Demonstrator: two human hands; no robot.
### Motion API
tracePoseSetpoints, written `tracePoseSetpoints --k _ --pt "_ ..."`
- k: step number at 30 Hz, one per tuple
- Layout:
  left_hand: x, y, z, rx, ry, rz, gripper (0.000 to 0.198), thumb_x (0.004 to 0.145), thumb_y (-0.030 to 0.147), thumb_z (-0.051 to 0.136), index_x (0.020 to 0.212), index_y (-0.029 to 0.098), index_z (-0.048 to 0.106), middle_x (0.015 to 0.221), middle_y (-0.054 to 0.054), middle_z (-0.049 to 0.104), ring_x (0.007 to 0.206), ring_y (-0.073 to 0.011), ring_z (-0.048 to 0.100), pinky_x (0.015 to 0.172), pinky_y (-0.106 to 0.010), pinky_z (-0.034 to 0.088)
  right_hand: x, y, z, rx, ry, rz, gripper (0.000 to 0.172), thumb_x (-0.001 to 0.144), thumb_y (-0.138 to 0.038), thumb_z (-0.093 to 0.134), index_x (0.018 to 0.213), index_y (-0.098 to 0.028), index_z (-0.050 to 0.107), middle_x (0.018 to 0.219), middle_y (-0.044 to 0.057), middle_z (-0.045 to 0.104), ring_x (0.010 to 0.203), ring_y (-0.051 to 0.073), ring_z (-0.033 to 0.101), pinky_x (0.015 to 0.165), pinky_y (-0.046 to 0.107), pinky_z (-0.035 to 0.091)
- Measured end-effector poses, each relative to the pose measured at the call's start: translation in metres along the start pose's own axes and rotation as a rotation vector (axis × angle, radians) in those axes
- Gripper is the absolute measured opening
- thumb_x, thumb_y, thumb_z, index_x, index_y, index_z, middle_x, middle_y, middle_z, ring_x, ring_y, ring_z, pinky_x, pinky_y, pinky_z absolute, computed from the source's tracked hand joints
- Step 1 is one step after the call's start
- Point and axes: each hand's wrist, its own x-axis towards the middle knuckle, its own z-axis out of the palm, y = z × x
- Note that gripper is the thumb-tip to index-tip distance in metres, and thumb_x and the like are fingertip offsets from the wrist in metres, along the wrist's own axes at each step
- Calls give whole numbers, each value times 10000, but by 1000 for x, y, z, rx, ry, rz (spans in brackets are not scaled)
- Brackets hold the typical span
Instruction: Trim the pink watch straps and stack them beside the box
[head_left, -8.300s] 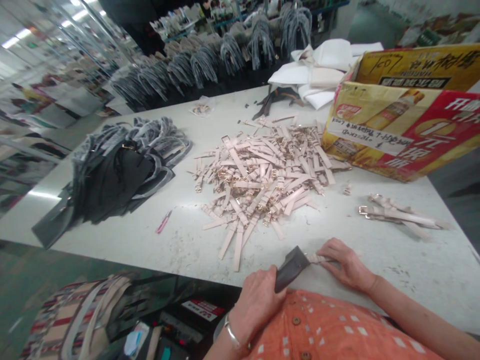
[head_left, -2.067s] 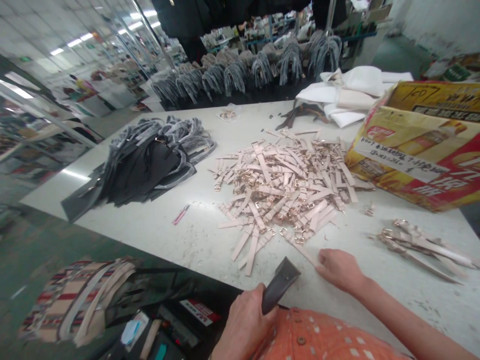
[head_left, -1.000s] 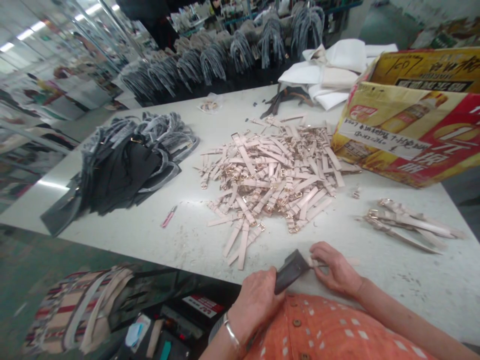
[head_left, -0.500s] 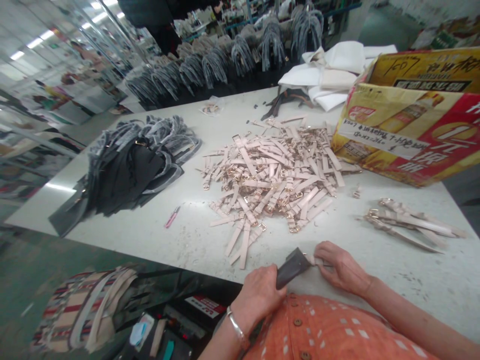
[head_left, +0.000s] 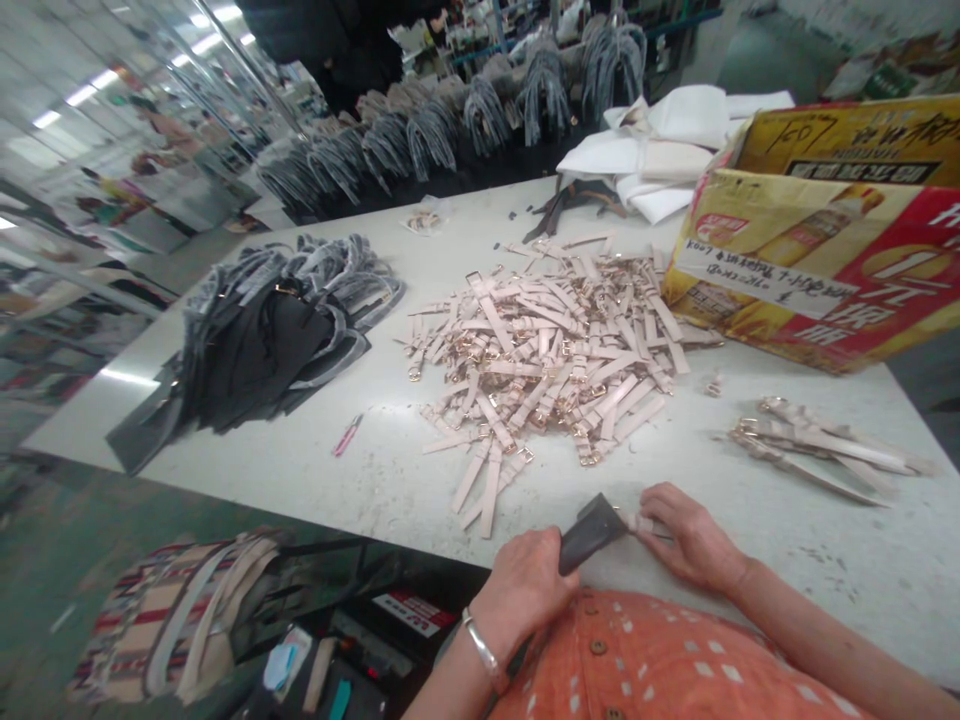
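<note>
At 5 o'clock, the left hand grips a flat black leathery strap while the right hand pinches a slim pale-pink strap at the black tip, apparently steadying both.

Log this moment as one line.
left hand: grips dark strap | right hand: holds pale strap by dark strap's end | buckle-strap pile: beyond hands

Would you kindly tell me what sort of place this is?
Probably a bag-making workshop: pale buckled straps are heaped on the table, a pile of black pieces with looped handles lies beside them, and rows of similar loops line the background.
</note>
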Motion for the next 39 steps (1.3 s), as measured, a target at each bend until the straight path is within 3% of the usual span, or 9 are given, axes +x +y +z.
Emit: tracePoseSetpoints --k 9,20,29,39 --pt "3 4 7 0 23 23 370 801 445 416 971 175 602 957 -112 667 903 -263 624 753 -339 471 -9 -3 -16 -90 -52 8 227 780 -129 515 992 -183 578 1022 110 565 960 250 539 827 414 481" --pt "2 5 13 1 47 23 349 793 446 426 950 183 592 926 -97 668 877 -261 626 726 -332 467 -19 4 -11 0 98 -3 227 862 -163 483 1067 -199 574 992 102 597 935 225 566 810 387 498" --pt "-1 6 12 49 44 38 316 814 414 427 971 187 582 935 -90 664 900 -252 617 752 -323 446 -10 10 -9 -17 45 -35 108 898 -246 527 941 -204 617 905 82 621 855 208 562 755 369 457" --pt "1 9 12 115 82 124 315 835 402 427 1019 189 568 938 -85 665 894 -251 620 758 -323 445 2 -2 -15 24 -81 -26 210 927 -302 440 750 -194 473 798 50 566 759 185 507 729 356 401"
